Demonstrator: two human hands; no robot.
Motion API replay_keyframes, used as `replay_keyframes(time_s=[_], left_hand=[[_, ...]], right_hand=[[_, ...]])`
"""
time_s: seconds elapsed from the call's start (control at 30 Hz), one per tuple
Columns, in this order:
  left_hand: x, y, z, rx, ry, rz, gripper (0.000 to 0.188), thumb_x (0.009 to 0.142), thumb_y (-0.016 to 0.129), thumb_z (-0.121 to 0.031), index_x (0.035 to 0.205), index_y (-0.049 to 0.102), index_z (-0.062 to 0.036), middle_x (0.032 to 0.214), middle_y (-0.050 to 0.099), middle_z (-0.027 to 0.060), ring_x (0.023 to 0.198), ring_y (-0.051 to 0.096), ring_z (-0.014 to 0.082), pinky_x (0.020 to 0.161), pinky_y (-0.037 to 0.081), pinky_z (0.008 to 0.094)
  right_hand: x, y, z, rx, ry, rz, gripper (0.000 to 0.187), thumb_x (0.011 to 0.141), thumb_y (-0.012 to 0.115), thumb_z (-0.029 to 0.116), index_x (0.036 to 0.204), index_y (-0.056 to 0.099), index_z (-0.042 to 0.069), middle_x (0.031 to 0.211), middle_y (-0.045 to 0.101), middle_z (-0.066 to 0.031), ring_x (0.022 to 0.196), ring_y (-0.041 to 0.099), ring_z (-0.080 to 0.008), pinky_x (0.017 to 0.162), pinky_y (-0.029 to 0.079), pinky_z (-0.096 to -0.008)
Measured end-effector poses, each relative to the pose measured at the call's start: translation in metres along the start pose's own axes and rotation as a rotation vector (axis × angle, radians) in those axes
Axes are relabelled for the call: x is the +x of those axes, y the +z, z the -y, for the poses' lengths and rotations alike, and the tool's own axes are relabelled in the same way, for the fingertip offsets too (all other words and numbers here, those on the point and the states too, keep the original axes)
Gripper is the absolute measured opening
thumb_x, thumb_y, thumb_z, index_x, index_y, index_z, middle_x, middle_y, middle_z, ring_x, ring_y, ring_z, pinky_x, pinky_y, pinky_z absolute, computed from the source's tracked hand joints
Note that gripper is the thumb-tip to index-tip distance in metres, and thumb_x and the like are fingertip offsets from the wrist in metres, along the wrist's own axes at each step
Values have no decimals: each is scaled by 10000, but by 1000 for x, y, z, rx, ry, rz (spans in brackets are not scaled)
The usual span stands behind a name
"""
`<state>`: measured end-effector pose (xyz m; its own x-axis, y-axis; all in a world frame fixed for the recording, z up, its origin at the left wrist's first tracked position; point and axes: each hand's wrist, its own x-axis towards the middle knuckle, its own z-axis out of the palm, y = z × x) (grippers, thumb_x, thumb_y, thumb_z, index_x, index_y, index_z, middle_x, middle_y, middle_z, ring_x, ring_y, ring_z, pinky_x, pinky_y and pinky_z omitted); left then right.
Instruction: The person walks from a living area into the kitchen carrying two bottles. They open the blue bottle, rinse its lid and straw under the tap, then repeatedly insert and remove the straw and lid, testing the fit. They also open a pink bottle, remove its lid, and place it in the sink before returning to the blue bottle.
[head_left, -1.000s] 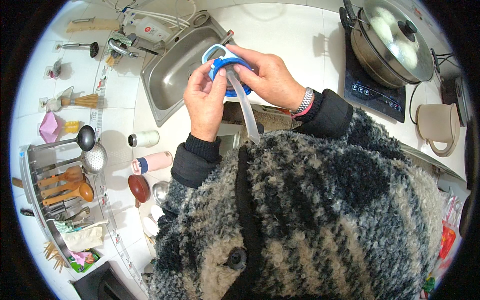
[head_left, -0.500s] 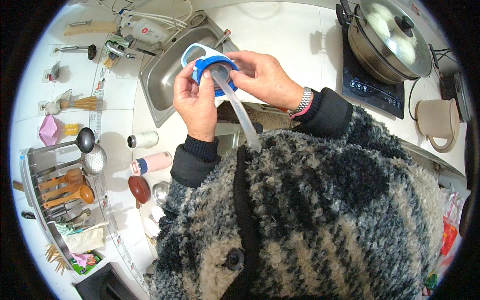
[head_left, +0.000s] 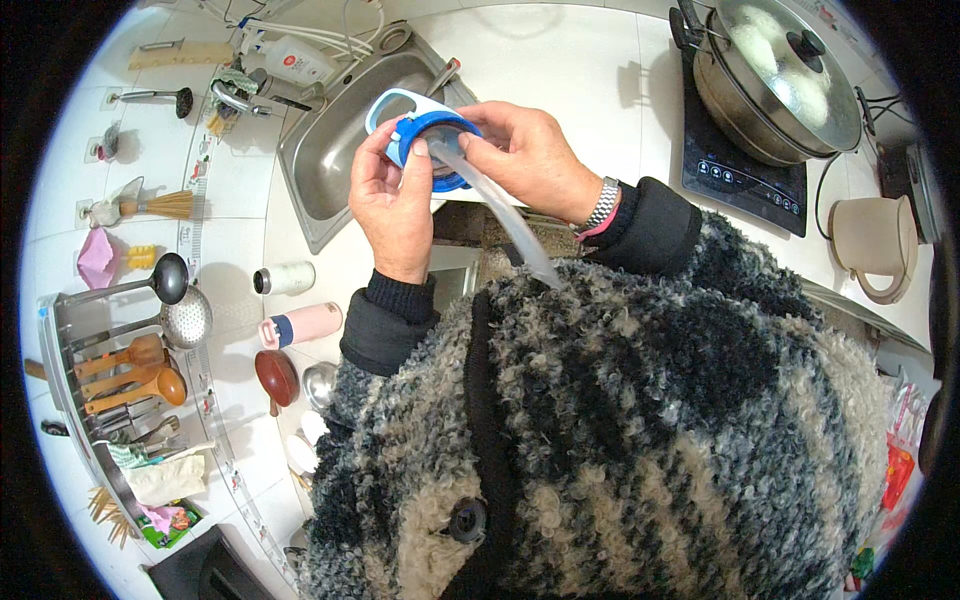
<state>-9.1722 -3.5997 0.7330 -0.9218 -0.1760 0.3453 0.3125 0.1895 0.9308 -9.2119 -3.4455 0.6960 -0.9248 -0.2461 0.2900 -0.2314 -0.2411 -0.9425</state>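
Observation:
Both hands hold a round blue and white lid (head_left: pixel 425 130) with a clear flexible tube (head_left: pixel 505 220) running from its middle down toward my chest. My left hand (head_left: pixel 392 205) grips the lid's left side, thumb pressed on the blue ring. My right hand (head_left: pixel 535 160), with a metal watch at the wrist, holds the right side, fingers at the tube's upper end. The lid hangs above the near edge of a steel sink (head_left: pixel 345 140).
A covered steel pot (head_left: pixel 775 80) sits on a black induction hob (head_left: pixel 745 170) at right, a beige jug (head_left: pixel 880 245) beside it. A pink bottle (head_left: pixel 300 325), a white cup (head_left: pixel 285 278) and a rack of ladles and wooden spoons (head_left: pixel 125 365) stand at left.
Both hands and the lid have shifted slightly left and nearer the sink edge; the grip on the lid and the tube looks the same.

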Motion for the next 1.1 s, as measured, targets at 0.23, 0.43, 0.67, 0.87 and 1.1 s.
replay_keyframes(time_s=[0.23,0.43,0.67,0.87,1.1], left_hand=[[-2,-4,7,-95,-74,8,352,970,598,-39,1305,511,22,1218,604,112,1098,601,161,945,511,308],[-4,-7,7,-105,-105,75,471,945,579,11,1392,434,17,1284,562,129,1174,567,187,1015,468,325],[-9,-3,-4,-45,-130,169,525,963,535,-5,1463,383,-60,1391,490,124,1205,566,220,943,551,344],[-11,0,-8,-46,-243,157,586,945,565,-53,1485,353,-131,1327,520,131,1088,625,227,769,618,327],[-13,-1,3,24,-229,97,597,908,528,-64,1481,381,-140,1298,536,134,1043,629,212,789,575,317]], right_hand=[[-2,1,-1,-52,19,12,332,891,689,155,1137,645,-63,921,724,-127,811,694,-136,740,576,-276],[-1,0,-4,-7,69,-1,342,889,698,174,1136,645,-55,913,718,-109,804,686,-129,734,572,-272],[0,2,-11,12,88,-22,362,884,707,203,1138,648,-48,933,722,-116,820,689,-142,742,573,-284],[0,2,-12,-45,73,-46,421,864,728,227,1152,636,-66,933,719,-137,822,697,-164,753,580,-299],[-5,4,-9,-92,63,7,459,850,740,235,1166,625,-78,944,712,-151,833,706,-182,748,585,-303]])
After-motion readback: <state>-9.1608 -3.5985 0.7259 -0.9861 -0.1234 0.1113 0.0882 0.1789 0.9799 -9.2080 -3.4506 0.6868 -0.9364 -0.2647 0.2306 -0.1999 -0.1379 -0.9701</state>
